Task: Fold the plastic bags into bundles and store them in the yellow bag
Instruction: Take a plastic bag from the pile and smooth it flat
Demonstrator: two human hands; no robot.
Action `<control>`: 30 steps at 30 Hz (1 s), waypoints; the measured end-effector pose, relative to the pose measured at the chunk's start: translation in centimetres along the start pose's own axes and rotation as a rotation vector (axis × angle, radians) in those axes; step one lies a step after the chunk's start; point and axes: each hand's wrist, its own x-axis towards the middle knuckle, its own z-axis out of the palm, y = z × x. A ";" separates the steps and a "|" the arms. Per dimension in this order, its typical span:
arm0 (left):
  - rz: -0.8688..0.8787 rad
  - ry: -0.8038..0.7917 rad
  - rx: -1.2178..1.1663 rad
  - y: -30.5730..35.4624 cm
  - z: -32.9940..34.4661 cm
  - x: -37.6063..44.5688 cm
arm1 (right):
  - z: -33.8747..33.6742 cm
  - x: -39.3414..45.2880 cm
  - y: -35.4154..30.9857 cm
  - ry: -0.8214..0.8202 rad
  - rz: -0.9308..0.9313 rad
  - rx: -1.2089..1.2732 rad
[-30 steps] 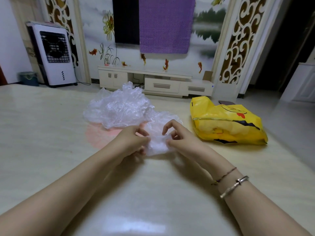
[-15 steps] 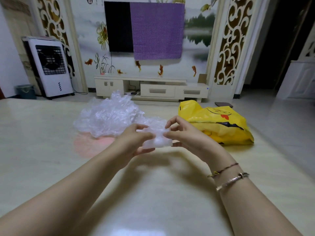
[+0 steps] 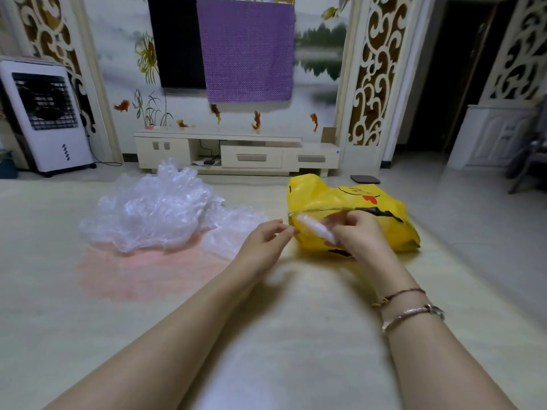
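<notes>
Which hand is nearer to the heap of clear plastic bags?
Left. The left hand is just right of the heap; the right hand is farther right, at the yellow bag.

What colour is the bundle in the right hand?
White, translucent bundle; head view.

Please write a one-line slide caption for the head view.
Right hand brings a folded plastic bundle to the yellow bag; left hand alongside.
</notes>
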 end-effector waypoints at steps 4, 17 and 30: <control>-0.002 -0.012 -0.055 -0.9 0.2 0.5 | 2.7 0.6 1.2 -0.008 -0.148 0.110; 0.061 -0.042 0.054 -0.6 -1.5 -1.0 | 3.5 0.0 1.1 -0.153 -0.050 -0.994; -0.041 0.093 0.792 -2.5 -7.9 -0.6 | 5.0 -4.1 -2.0 -0.120 -0.235 -0.533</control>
